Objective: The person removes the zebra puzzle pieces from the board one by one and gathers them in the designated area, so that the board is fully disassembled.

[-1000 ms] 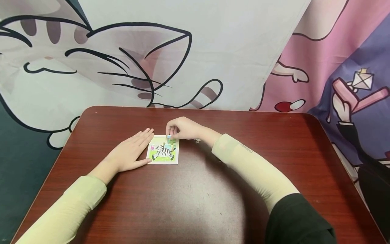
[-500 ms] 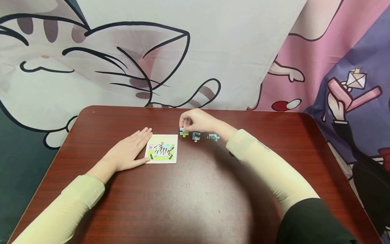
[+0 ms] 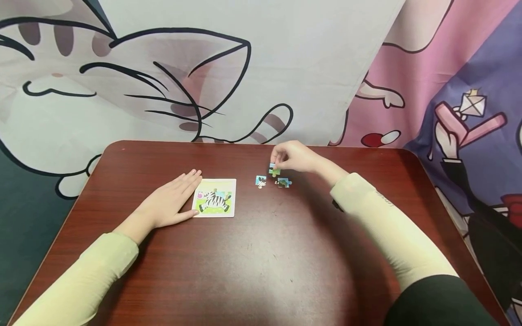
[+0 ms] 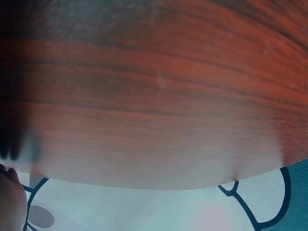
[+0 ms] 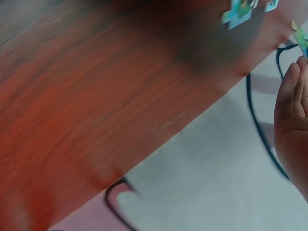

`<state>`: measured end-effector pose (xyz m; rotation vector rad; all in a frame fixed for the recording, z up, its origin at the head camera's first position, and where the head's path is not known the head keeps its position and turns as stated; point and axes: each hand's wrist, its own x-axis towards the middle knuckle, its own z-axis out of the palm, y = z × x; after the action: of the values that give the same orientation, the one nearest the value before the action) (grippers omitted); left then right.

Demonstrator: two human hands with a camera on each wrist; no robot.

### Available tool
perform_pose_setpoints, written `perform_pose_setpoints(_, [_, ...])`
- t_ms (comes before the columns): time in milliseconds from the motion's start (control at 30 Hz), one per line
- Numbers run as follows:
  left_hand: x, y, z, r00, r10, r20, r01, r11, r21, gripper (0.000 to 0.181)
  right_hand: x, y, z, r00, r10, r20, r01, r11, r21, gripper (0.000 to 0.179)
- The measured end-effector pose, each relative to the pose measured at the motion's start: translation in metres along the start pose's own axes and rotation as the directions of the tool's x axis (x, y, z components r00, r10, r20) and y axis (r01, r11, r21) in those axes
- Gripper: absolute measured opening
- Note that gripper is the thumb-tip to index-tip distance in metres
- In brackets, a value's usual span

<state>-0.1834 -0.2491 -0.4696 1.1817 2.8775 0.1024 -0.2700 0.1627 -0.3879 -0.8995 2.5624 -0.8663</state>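
My right hand (image 3: 297, 156) pinches a blue and green jigsaw piece (image 3: 274, 170) above the table, near two loose pieces. One loose piece (image 3: 261, 181) shows black and white zebra markings on blue; the other (image 3: 283, 183), blue and dark green, lies to its right. In the right wrist view the held piece (image 5: 300, 37) sticks out past the fingertips. A square card with a zebra picture (image 3: 214, 213) and a white border lies left of the loose pieces. My left hand (image 3: 171, 203) rests flat at the card's left edge, fingers straight, thumb on its lower left corner.
The brown wooden table (image 3: 244, 262) has a rounded far edge. Right behind it hangs a cloth (image 3: 318, 72) printed with a cartoon cat, with pink and purple cloth at the right.
My right hand has carried the jigsaw piece from the card's upper right corner off to the right, over by the loose pieces. The left hand stays at the card.
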Motion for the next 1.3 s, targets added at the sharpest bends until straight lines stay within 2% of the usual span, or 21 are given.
perform_pose_setpoints(267, [-0.001,-0.001,0.001,1.0,-0.009,0.001,0.009,1.0,-0.012,0.093,-0.024,0.022,-0.015,0.997,0.076,-0.014,-0.075,0.997,0.025,0.006])
perform_pose_setpoints(467, [-0.001,-0.002,0.001,1.0,-0.007,0.0,0.007,1.0,-0.012,0.093,-0.039,0.044,-0.021,0.993,0.119,0.028,-0.12,0.992,0.044,0.002])
perform_pose_setpoints(633, [-0.001,-0.002,0.001,1.0,-0.007,-0.002,0.007,1.0,-0.013,0.093,-0.048,0.059,-0.022,0.987,0.147,0.064,-0.153,0.984,0.089,0.004])
perform_pose_setpoints(900, [-0.001,-0.002,0.001,1.0,0.002,-0.016,-0.002,1.0,-0.01,0.093,-0.059,0.072,-0.015,0.98,0.179,0.082,-0.191,0.964,0.186,0.005])
perform_pose_setpoints(1167, [-0.001,-0.003,0.003,0.999,0.018,-0.046,-0.019,1.0,-0.018,0.092,-0.066,0.078,-0.007,0.976,0.211,0.062,-0.218,0.965,0.149,0.007])
perform_pose_setpoints(1300, [-0.001,-0.002,0.003,1.0,0.008,-0.026,-0.008,1.0,-0.017,0.092,-0.067,0.08,-0.004,0.974,0.219,0.049,-0.223,0.969,0.106,0.006])
